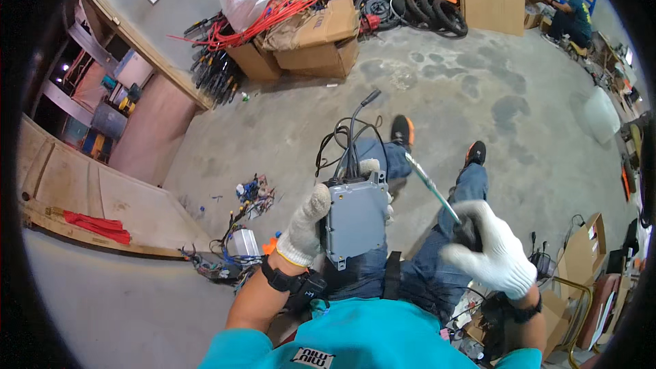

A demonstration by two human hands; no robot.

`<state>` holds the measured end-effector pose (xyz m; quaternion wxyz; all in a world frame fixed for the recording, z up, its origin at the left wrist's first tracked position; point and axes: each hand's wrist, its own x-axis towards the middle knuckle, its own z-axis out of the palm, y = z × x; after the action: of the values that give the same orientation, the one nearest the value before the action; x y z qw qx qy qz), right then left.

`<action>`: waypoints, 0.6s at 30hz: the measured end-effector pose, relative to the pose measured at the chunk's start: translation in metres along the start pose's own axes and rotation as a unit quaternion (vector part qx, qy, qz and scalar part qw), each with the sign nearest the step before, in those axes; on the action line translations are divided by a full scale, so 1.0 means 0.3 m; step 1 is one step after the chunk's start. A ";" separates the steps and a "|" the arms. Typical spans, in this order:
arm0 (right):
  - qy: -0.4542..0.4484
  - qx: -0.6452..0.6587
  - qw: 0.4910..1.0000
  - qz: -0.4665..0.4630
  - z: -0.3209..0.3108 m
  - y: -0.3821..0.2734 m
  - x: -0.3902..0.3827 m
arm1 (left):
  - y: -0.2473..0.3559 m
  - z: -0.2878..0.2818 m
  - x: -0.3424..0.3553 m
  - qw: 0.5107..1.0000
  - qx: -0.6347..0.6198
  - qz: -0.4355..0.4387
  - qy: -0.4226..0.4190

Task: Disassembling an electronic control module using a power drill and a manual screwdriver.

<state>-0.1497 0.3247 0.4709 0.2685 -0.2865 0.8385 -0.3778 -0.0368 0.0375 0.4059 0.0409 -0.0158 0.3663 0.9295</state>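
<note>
one grey box [357, 219] sits at six o'clock on my feed, fingers of the left hand [305, 227] gripping it; at four, the right hand [493, 249] clasps a screwdriver [434, 189]. beyond: stained concrete floor [444, 113], cartons [311, 61] at twelve, tyres [435, 15] at one.

Both bare forearms [253, 304] reach in from the near side — the person's gloved left hand [307, 223] curled in a grip mid-scene, the gloved right hand [495, 251], blurred, gripping too, farther right.

The head-worn fisheye looks down, close above the lap [429, 272], facing the floor [437, 89] ahead.
</note>
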 end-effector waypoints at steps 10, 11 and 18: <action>-0.061 0.064 0.996 -0.013 -0.016 0.030 -0.093 | -0.040 -0.113 -0.056 0.998 -0.018 -0.029 0.052; -0.044 0.093 0.995 0.008 -0.006 0.041 -0.092 | -0.048 -0.136 -0.063 0.998 0.007 -0.034 0.054; 0.041 0.225 0.969 0.097 0.036 0.085 -0.112 | -0.068 -0.153 -0.074 0.989 0.094 -0.044 0.104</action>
<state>-0.1264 0.3564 0.4525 0.3266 -0.1199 0.7663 -0.5401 -0.0130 0.0196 0.3599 0.0447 -0.1247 0.4536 0.8813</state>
